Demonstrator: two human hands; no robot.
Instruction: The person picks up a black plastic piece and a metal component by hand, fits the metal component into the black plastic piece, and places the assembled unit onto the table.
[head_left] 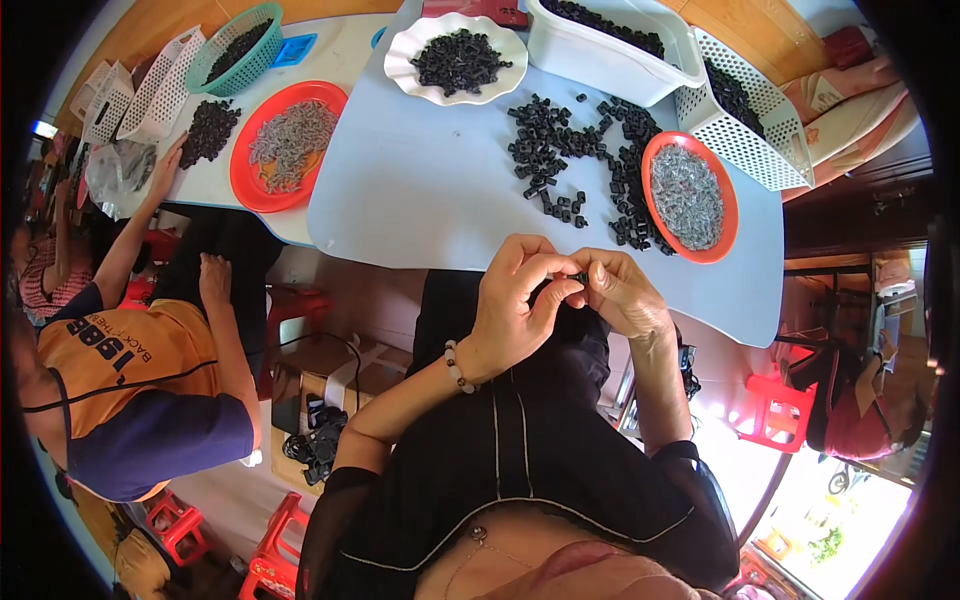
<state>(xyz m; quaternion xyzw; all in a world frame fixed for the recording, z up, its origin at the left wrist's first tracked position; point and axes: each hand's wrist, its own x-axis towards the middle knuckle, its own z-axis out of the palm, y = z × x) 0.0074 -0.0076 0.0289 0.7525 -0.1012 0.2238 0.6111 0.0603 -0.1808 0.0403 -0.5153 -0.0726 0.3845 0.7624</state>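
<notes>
Small black part [578, 277], mostly hidden by fingers, sits at the meeting point of a seated person's two hands, just off the near edge of a pale blue table [400, 185] and above the lap. The left hand [515, 305], wearing a beaded bracelet [456, 367] at the wrist, pinches the part between thumb and index fingertip, so that only a dark sliver shows in the gap. The right hand [628, 295] comes in from the other side, its thumb and bent fingers closed up against the part's right end; whether they grip it too or only steady it, I cannot tell.

Beyond the hands, on the table, lies a loose spread of similar black pieces [545, 150]. To its right, an orange-red plate [730, 205] holds a mound of small clear or silvery pieces [685, 195], with black pieces crowding its left side. Farther back stand a white scalloped plate [398, 70] heaped with black pieces, a white tub [590, 72], and a white perforated basket [750, 155], both also holding black items.

At left, a co-worker in an orange and navy top [140, 370] sits at a neighbouring table, one hand beside a dark pile [212, 130]; nearby are a red plate [243, 180] of greyish pieces and a green basket [250, 62].
</notes>
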